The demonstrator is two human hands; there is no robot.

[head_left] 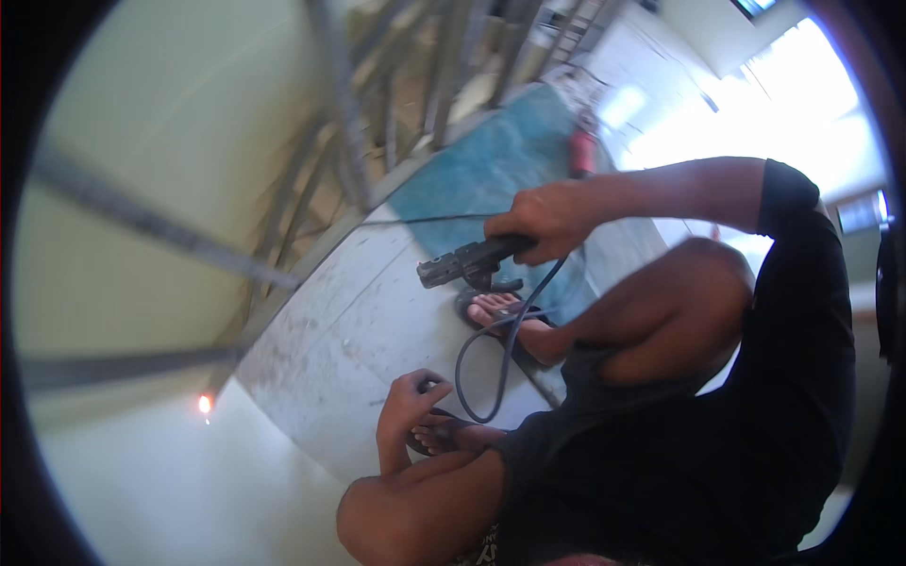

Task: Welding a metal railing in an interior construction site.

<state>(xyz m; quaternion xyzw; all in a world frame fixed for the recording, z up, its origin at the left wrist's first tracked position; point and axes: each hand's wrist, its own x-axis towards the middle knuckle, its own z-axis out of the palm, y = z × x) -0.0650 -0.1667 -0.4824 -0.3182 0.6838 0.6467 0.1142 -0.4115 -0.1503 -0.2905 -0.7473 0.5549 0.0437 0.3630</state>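
Observation:
My right hand [552,222] is wrapped round the handle of a black welding electrode holder [462,265], held above the floor with its jaws pointing left. A dark cable [505,377] runs from the handle end and loops down between my feet. I cannot make out a rod in the jaws. My left hand [411,400] hangs past my left knee with its fingers curled in. Something dark shows at those fingers, too small to name. At the foot of a grey metal railing bar [132,364], a small spot [205,404] glows orange.
More slanting grey metal bars [340,104] stand along the floor's edge, with steps visible behind them. A teal sheet [491,156] lies on the smudged white tiles [330,349]. A red tool-like object [582,151] rests at its far end. Bright light comes from the upper right.

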